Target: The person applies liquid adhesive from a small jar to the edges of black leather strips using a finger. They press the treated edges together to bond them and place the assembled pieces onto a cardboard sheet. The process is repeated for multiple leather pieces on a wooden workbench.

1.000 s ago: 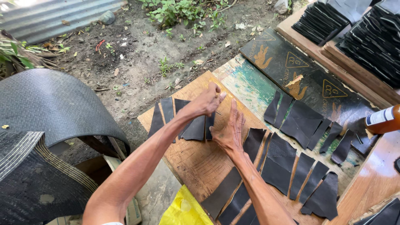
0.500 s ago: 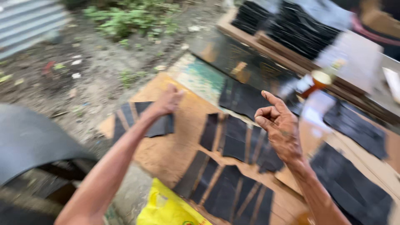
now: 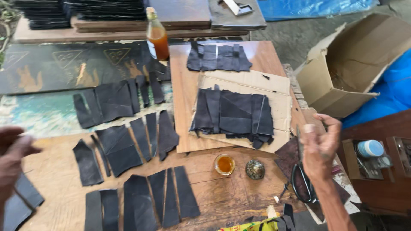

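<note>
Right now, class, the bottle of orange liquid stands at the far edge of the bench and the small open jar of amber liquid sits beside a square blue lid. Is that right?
Not quite. In the head view the small open jar sits beside a round dark lid, not a square blue one. The bottle of orange liquid does stand at the far edge of the bench.

Soft, even daylight with faint shadows; both hands point(image 3: 319, 145) blur slightly, and the frame's edges bow outward.
</note>
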